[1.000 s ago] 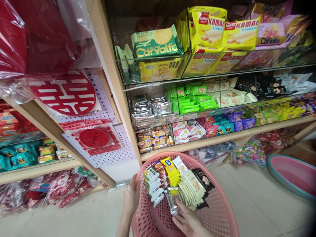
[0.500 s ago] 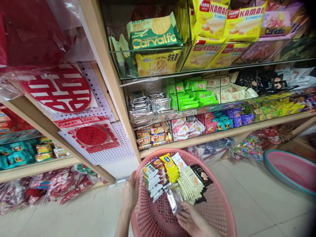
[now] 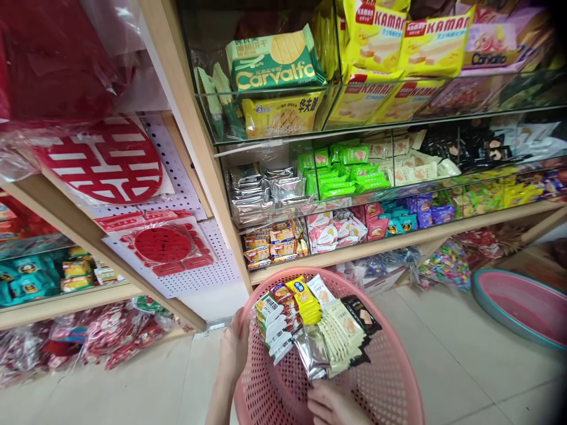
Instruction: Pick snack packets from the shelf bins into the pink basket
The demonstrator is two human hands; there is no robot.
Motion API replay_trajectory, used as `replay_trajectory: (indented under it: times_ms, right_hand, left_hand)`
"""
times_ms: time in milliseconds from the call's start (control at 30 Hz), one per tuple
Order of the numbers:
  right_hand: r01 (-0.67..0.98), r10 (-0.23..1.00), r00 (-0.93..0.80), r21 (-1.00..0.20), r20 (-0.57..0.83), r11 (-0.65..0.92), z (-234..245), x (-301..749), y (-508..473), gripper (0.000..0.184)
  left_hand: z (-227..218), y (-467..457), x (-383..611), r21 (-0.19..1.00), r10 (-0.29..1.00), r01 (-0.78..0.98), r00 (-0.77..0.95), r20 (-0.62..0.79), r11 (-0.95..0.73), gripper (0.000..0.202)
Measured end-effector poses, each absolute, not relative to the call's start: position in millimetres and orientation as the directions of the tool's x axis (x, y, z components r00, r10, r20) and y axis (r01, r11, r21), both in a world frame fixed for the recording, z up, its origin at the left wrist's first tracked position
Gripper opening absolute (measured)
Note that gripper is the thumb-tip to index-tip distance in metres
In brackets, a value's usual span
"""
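Observation:
A pink perforated basket (image 3: 390, 378) is held in front of me at the bottom of the view. My left hand (image 3: 234, 351) grips its left rim, fingers closed round the edge. Inside lie rows of small snack packets: green-and-white ones (image 3: 271, 313), yellow ones (image 3: 305, 301), cream ones (image 3: 343, 330), and black ones (image 3: 364, 316). A silver foil packet (image 3: 312, 351) lies flat among them. My right hand (image 3: 332, 407) rests inside the basket just below the silver packet, its fingers curled and apart from the packet.
Wooden shelves with glass bins hold silver packets (image 3: 261, 189), green packets (image 3: 341, 174), and orange packets (image 3: 274, 239). Larger biscuit bags (image 3: 274, 59) sit above. A pink basin (image 3: 522, 307) stands on the tiled floor at right. Red decorations (image 3: 101, 159) hang at left.
The silver packet, upright in my right hand a second ago, now lies flat among the other packets. My right hand has let go and drawn back toward me.

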State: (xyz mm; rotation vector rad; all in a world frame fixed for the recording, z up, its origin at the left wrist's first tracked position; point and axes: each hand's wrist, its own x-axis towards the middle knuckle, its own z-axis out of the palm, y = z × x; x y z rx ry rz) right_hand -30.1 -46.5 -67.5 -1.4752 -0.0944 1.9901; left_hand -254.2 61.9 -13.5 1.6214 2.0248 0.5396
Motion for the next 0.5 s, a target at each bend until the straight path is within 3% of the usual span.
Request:
replay_trajectory:
  times_ms: [167, 300, 500]
  right_hand:
    - [-0.345, 0.698, -0.163, -0.622, -0.698, -0.703, -54, -63, -31, 0.058]
    - [-0.25, 0.648, -0.273, -0.598, -0.711, -0.762, -41, -67, -13, 0.064]
    - [-0.194, 0.67, -0.169, -0.642, -0.723, -0.742, -49, -52, -24, 0.054]
  left_hand:
    - [-14, 60, -254, 0.577, 0.98, 0.792, -0.167, -0.111, 0.201, 0.045]
    - [-14, 59, -254, 0.597, 0.982, 0.78, -0.161, -0.1, 0.188, 0.045]
    - [-13, 61, -254, 0.599, 0.978, 0.773, -0.167, -0.126, 0.209, 0.046]
